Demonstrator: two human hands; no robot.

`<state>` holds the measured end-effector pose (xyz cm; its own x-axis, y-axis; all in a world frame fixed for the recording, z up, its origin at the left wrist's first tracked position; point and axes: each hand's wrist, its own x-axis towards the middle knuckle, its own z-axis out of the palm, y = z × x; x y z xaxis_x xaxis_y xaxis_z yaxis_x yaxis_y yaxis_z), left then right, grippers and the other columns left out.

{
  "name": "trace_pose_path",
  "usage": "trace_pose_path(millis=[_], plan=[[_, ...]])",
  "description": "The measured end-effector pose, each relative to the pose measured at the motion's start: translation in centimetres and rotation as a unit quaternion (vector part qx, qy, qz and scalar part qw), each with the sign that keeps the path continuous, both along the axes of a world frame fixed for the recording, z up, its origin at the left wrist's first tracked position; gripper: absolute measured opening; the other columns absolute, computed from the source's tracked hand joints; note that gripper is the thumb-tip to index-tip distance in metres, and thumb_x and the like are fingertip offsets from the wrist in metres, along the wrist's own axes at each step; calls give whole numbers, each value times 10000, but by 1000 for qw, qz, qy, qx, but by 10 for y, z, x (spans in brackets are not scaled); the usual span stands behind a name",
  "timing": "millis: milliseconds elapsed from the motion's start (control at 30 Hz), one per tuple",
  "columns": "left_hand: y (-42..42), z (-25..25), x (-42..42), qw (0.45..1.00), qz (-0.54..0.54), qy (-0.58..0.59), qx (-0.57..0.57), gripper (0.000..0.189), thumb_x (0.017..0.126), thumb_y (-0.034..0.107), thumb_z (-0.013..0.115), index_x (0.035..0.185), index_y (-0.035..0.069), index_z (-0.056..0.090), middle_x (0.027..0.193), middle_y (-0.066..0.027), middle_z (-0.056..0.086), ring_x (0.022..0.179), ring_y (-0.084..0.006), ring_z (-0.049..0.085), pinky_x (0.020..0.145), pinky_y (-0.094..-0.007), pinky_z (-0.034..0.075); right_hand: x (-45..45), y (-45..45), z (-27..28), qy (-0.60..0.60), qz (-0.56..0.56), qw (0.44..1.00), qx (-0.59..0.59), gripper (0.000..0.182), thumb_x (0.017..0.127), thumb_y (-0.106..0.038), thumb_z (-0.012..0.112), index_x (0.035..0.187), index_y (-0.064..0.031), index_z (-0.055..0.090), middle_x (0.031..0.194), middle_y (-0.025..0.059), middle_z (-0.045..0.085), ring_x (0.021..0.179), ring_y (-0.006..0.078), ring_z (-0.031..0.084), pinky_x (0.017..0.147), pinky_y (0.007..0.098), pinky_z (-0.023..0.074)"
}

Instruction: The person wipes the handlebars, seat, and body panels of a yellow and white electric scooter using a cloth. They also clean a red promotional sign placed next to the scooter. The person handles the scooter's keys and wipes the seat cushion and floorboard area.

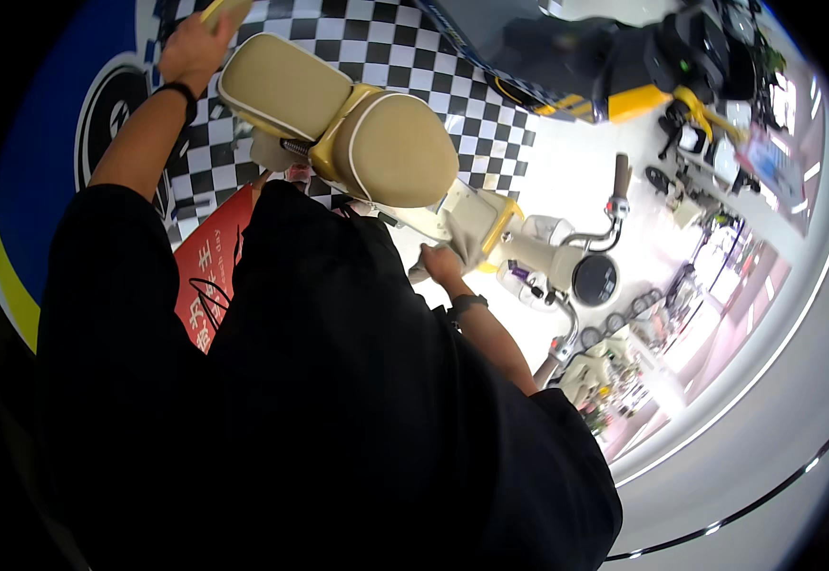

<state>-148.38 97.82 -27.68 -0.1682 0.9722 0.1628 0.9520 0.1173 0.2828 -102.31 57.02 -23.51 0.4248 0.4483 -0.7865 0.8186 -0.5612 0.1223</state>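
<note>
A cream and pale yellow electric scooter stands before me, with a tan front seat point(400, 150) and a tan rear seat point(289, 86), both edged in white piping. My left hand point(197, 46) is at the scooter's rear, gripping a pale yellow part point(227, 11) that the top edge of the view cuts off. Lower down, my right hand point(441, 264) holds a crumpled grey cloth point(464, 239) against the footwell, beside the front panel point(498, 232). The round display point(595, 280) and the handlebar grip point(622, 175) lie beyond that hand.
A dark grey and yellow two-wheeler point(578, 64) stands across the black-and-white checkered floor point(386, 46). A red board point(204, 264) with writing is close to my left side, near a blue panel point(36, 143). More vehicles and shelving fill the showroom's far side.
</note>
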Motion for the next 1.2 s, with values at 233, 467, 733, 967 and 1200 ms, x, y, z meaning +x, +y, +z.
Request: trace_pose_path(millis=[233, 467, 733, 967, 1200], plan=[[13, -20, -21, 967, -128, 219, 9, 656, 876, 581, 556, 1261, 50, 541, 1197, -319, 565, 1068, -459, 580, 905, -512, 495, 53, -25, 10, -154, -300, 916, 216, 718, 873, -577, 470, 873, 106, 692, 911, 348, 652, 952, 495, 634, 880, 495, 493], [-45, -29, 48, 982, 96, 56, 152, 881, 777, 495, 701, 1339, -95, 364, 1393, -357, 347, 1271, -469, 402, 963, -602, 417, 72, -55, -14, -62, -317, 913, 251, 741, 873, -575, 475, 918, 139, 667, 940, 374, 634, 972, 501, 619, 906, 490, 478], [-156, -67, 193, 984, -106, 4, -141, 754, 807, 412, 677, 1387, 11, 407, 1523, -282, 219, 1390, -444, 260, 1114, -547, 276, 121, -87, -68, 53, -415, 870, 261, 851, 957, -615, 307, 1065, 168, 623, 1091, 411, 583, 1164, 509, 525, 1030, 483, 386], [-158, -35, 294, 919, -376, -27, -111, 662, 848, 397, 636, 1396, 84, 436, 1501, -205, 320, 1363, -386, 327, 1080, -559, 290, 137, -92, -61, 58, -359, 892, 268, 745, 985, -544, 297, 1048, 104, 658, 1071, 374, 615, 1098, 494, 571, 980, 486, 432], [-206, -41, 341, 883, -414, 75, -209, 938, 817, 682, 555, 1511, 116, 276, 1585, -205, 159, 1452, -476, 55, 1119, -658, 47, 119, -115, -96, 58, -329, 917, 219, 711, 993, -493, 334, 1073, 154, 618, 1085, 392, 597, 1104, 512, 557, 997, 507, 415]])
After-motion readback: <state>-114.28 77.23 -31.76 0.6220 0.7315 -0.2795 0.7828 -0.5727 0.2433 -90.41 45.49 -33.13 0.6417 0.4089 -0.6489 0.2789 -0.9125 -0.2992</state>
